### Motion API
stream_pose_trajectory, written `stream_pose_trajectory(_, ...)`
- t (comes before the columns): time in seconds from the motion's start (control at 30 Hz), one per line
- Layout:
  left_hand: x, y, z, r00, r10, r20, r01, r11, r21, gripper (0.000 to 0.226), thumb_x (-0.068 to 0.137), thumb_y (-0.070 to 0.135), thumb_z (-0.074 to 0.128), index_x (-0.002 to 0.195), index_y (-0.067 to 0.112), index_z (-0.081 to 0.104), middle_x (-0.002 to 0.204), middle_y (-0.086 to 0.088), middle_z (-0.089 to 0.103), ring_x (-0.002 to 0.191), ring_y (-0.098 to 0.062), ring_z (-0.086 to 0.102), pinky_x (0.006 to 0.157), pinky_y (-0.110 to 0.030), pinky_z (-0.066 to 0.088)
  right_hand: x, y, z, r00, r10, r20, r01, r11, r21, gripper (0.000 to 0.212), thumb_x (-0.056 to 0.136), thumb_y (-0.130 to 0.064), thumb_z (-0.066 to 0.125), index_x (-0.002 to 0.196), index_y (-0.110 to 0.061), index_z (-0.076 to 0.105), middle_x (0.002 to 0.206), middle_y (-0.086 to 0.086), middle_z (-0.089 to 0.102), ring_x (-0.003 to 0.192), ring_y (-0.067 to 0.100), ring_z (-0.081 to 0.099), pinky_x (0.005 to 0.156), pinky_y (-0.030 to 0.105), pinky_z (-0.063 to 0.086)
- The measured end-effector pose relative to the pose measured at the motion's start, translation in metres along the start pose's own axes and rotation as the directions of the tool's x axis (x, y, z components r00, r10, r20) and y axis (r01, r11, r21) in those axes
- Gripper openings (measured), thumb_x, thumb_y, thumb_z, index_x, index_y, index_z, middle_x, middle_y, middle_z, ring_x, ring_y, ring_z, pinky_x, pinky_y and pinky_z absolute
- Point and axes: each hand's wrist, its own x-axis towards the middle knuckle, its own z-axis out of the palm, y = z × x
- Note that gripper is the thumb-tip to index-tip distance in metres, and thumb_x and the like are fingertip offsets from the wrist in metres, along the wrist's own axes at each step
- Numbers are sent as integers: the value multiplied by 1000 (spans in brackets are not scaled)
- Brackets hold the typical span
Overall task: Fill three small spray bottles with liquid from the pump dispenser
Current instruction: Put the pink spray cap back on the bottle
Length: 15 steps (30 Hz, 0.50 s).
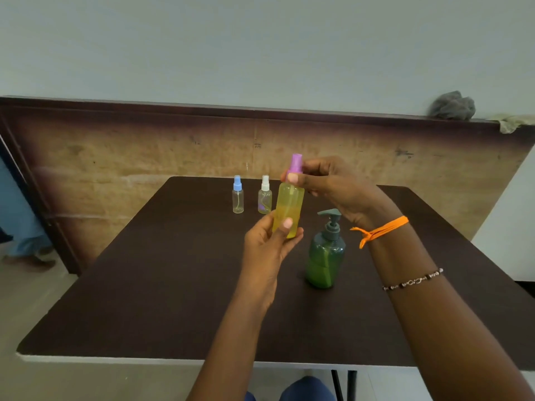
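Left hand [267, 244]: raised above the table, palm toward the camera, thumb and fingers curled round a held bottle's lower body.
Right hand [333, 188]: higher, thumb and fingertips pinching its cap.
Forearms: both reaching forward.

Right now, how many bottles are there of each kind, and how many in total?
Spray bottles: 3 (purple cap, blue cap, white cap)
Pump dispenser: 1
Total: 4
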Motion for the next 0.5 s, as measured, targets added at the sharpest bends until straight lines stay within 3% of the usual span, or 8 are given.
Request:
stream_pose_trajectory(0.1,-3,6,3,998,-13,62,13,1000,8,19,92,20,47,99,8,60,85,-6,62,67,-8,59,77,-24,56,-2,-3,-1,1000,-14,-21,14,1000,3,16,83,-27,70,92,-14,73,73,-11,64,64,4,41,60,19,32)
stream_pose_trajectory(0.23,-5,23,-1,908,-219,358,312,923,-225,42,85,34,48,105,0,63,79,-7,61,58,-9,55,65,-24,56,-5,-6,-14,977,-88,192,44,974,222,36,76,-45,71,97,-16,73,91,-1,66,80,18,50,74,26,39)
stream_pose_trajectory(0.33,-3,25,-8,820,-259,511,429,869,-248,44,79,35,67,107,1,67,86,-9,63,64,-11,59,69,-27,56,-8,-4,-16,962,-99,255,14,949,315,41,79,-35,53,106,-5,58,62,-12,62,59,-1,54,61,13,44)
stream_pose_trajectory(0.4,-3,23,-11,807,-265,527,426,881,-208,50,69,31,78,106,0,68,87,-10,64,68,-14,62,71,-29,56,-10,0,-10,967,-77,242,-1,953,305,34,83,-34,52,101,-7,60,62,-12,60,58,0,51,57,13,42)
stream_pose_trajectory(0.5,-5,22,-9,856,-280,435,371,918,-139,44,68,26,71,103,-1,66,82,-9,66,66,-15,64,72,-32,58,-9,4,-2,984,-18,179,-25,972,235,22,90,-34,61,93,-13,67,68,-10,58,64,7,41,58,20,35)
